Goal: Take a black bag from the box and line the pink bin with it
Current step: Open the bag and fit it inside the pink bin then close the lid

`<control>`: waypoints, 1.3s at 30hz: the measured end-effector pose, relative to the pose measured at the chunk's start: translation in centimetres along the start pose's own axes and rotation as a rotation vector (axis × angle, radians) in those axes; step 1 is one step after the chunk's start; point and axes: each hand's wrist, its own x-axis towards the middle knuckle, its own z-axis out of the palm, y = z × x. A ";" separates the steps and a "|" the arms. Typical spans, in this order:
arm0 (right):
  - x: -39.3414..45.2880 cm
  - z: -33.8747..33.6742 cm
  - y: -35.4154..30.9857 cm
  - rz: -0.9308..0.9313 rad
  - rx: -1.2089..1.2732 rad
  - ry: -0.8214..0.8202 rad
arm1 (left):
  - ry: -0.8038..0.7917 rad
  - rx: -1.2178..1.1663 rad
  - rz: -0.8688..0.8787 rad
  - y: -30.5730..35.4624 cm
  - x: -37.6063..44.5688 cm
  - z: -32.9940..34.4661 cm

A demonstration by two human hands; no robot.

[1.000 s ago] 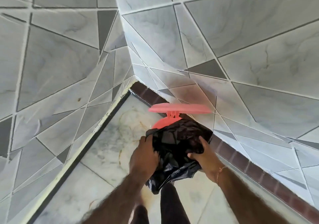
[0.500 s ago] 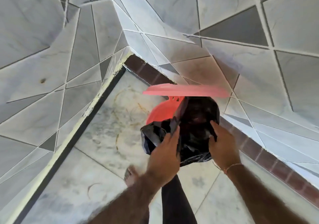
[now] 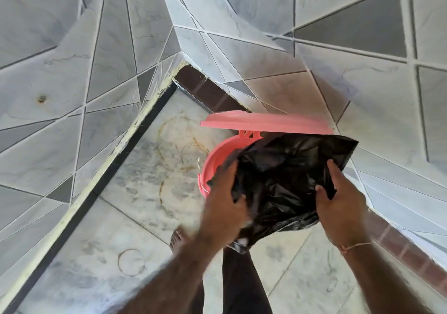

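Observation:
The pink bin [image 3: 212, 161] stands on the floor in a tiled corner, its pink lid [image 3: 266, 122] raised open behind it. A crumpled black bag [image 3: 285, 176] hangs over the bin's mouth and hides most of its rim and inside. My left hand [image 3: 225, 202] grips the bag's left edge, fingers tucked into the plastic. My right hand [image 3: 338, 200] holds the bag's right edge, thumb on top. The box is not in view.
Grey tiled walls [image 3: 362, 84] close in at the back, left and right of the bin. A marble floor [image 3: 150, 168] with rust ring stains lies to the left. My bare foot [image 3: 179, 238] and dark trouser leg [image 3: 242, 282] are below the bag.
The view has moved closer and tilted down. Both hands have spread the bag wider across the bin's mouth, and its far right corner now reaches under the lid.

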 end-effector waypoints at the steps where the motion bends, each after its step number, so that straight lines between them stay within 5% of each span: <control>1: -0.2 0.5 0.0 -0.016 0.001 -0.019 | 0.038 0.065 -0.033 -1.2 0.6 -1.2; 8: 1.4 6.5 4.9 -0.082 -0.366 -0.379 | -0.002 0.555 -0.323 -10.3 2.7 -6.5; 14: 2.3 8.8 8.9 -0.050 -0.511 -0.379 | -0.027 0.564 -0.226 -14.1 2.2 -3.9; 21: 1.7 12.2 13.0 0.090 -0.486 -0.362 | -0.008 0.607 -0.329 -19.4 0.1 -0.8; 30: 7.4 14.5 12.5 -0.069 -0.301 -0.090 | 0.098 0.644 -0.236 -20.3 7.8 -0.4; 39: 13.0 11.8 11.2 -0.094 -0.205 -0.354 | -0.318 0.633 -0.122 -18.9 13.1 -5.4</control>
